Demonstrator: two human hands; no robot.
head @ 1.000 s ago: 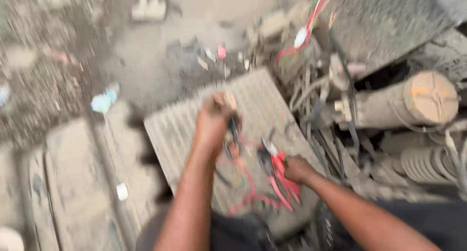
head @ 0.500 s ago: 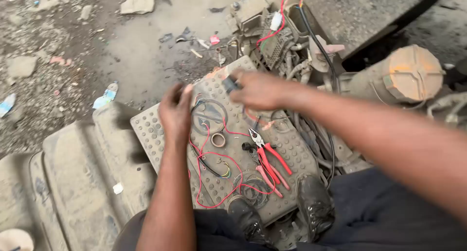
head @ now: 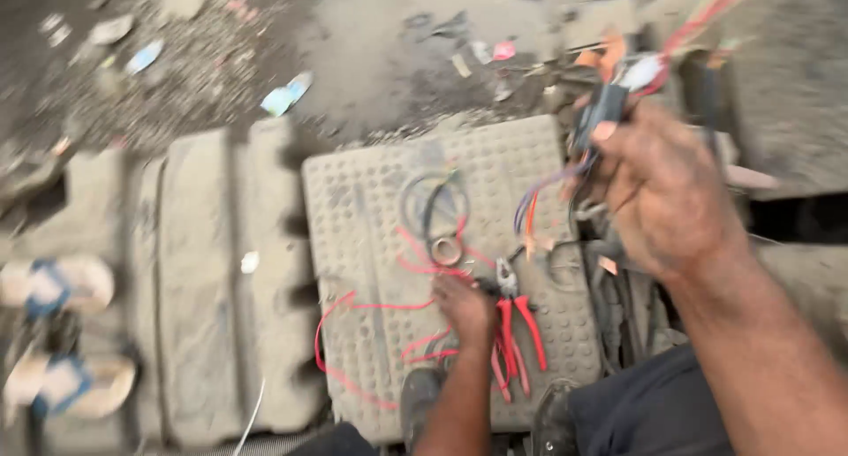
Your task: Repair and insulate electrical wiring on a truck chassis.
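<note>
Black connector (head: 599, 116) with coloured wires, raised over the studded mat (head: 371, 244) | right hand (head: 658, 186) fingers closed round it, arm coming in from the lower right | left hand (head: 465, 304) curled down on red wire (head: 371, 307) beside red-handled pliers (head: 517, 319), grip unclear | wires loose, unjoined.

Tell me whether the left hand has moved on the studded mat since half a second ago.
Yes. The left hand has come down the studded mat, from its upper part beside the wire coil to the near edge next to the red-handled pliers.
</note>
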